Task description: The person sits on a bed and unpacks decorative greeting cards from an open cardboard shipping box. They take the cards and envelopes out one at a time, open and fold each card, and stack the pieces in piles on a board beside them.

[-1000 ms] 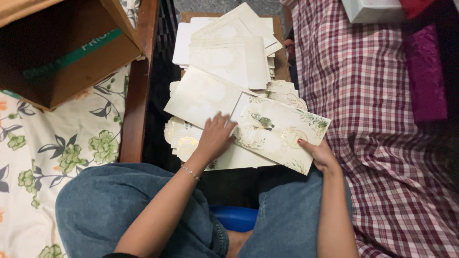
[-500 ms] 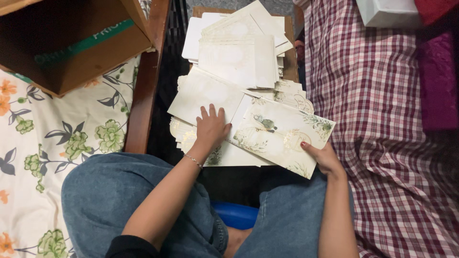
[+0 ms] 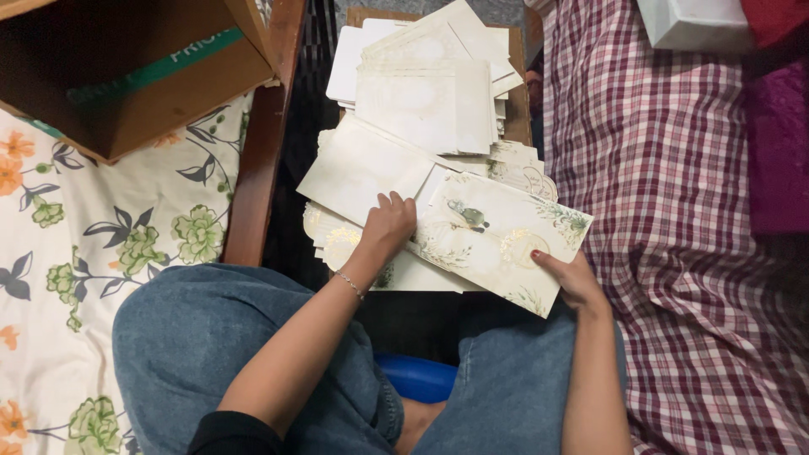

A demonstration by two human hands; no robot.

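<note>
While your right hand (image 3: 573, 278) pinches the lower right corner of the cream floral card (image 3: 497, 240), thumb on top, fingers closed on it, your left hand (image 3: 388, 227) lies on the card pile (image 3: 371, 168) with its fingers loosely curled, gripping nothing. Card sits tilted over the pile, above your knees. More cards are stacked further up (image 3: 425, 101). Plaid cloth (image 3: 674, 211) right, cardboard box (image 3: 126, 76) upper left.

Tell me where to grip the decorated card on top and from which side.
Grip the card at its lower right corner, from the right, where that edge juts clear of the pile. The right hand already pinches it there. The left hand covers its left end, which overlaps other sheets.
</note>
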